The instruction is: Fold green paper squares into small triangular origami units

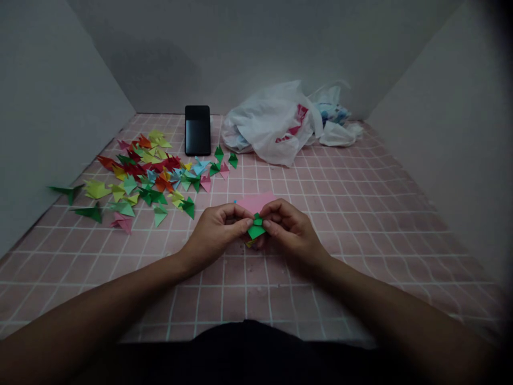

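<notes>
Between my two hands is a small piece of green origami paper (256, 230), partly folded, with a flap near its top. My left hand (218, 227) pinches its left edge between thumb and fingers. On the opposite edge, my right hand (290, 227) grips it the same way. Pink paper (254, 201) lies flat on the table just behind my fingers, partly covered by them. A bit of yellow paper (250, 243) shows under the green piece; what it belongs to is hidden.
Many folded paper cranes (148, 174) in mixed colours are spread over the left of the pink checked tablecloth (352, 224). A black phone (197, 131) leans at the back. White plastic bags (276, 123) lie against the back wall, with crumpled white tissue (340, 133) to their right.
</notes>
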{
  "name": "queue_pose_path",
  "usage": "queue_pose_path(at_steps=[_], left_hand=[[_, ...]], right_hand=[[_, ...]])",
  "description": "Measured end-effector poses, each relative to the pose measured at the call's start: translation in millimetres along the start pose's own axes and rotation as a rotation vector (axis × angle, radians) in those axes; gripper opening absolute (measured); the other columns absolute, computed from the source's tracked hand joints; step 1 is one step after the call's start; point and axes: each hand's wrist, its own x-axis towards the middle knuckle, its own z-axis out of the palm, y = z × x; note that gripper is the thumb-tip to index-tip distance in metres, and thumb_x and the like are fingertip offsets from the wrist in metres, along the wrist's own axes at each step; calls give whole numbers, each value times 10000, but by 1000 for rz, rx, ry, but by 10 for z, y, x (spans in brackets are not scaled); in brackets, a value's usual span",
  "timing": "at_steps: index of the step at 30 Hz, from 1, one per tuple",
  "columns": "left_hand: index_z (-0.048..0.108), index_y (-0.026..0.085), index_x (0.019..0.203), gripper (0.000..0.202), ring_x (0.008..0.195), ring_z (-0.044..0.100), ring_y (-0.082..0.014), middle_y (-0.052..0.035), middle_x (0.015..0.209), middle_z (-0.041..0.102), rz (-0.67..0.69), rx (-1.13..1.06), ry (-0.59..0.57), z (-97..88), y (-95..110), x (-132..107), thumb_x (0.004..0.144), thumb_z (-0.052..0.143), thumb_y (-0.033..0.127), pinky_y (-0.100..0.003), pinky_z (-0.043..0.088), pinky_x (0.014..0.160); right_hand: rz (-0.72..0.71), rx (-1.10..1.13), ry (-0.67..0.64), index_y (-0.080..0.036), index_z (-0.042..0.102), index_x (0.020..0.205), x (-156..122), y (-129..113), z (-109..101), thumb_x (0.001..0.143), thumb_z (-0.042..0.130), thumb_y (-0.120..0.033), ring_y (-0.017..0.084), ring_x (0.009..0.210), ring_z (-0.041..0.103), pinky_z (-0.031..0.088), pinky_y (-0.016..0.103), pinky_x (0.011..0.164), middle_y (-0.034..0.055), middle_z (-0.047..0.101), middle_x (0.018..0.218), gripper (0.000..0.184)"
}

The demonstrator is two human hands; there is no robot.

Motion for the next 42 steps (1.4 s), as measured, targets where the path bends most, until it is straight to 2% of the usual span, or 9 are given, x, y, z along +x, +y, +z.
queue_pose_path(at_steps=[5,9,13,18,29,42], left_hand=[[722,147,802,121,661,668,-106,0,730,729,48,31,28,11,-3,4,744,762,245,-212,559,651],[724,147,806,119,655,669,-108,-1,712,726,71,82,46,27,5,-11,742,754,243,-202,551,625],[723,145,815,132,658,676,-117,-9,725,732,82,85,21,22,6,-24,760,750,262,-214,566,633],[728,145,821,185,678,679,-113,-15,748,735,99,109,-29,-7,-7,-17,844,710,327,-214,565,665],[731,151,809,158,673,667,-113,-9,748,725,104,173,10,-15,-34,13,797,738,308,-212,547,655],[722,155,816,157,668,673,-126,-17,728,731,98,175,3,-10,-39,4,801,723,311,-225,555,644]], right_hand=[[40,29,-10,-194,602,971,18,19,-33,932,694,-328,126,574,699,577,255,588,-17,713,697,167],[83,47,-12,-187,611,945,36,34,-34,883,758,-350,122,575,689,575,256,581,-13,718,712,228],[102,3,-4,-183,610,906,41,23,-24,874,760,-342,124,559,674,560,257,573,-15,704,648,221],[79,-12,10,-187,609,900,27,3,-14,885,733,-319,116,556,662,547,253,569,-29,682,638,182],[44,-90,5,-201,607,969,29,36,-5,930,657,-342,133,588,682,563,281,598,-20,694,684,155],[9,-88,16,-211,576,992,17,31,15,942,615,-269,119,605,674,555,271,609,-29,689,702,86]])
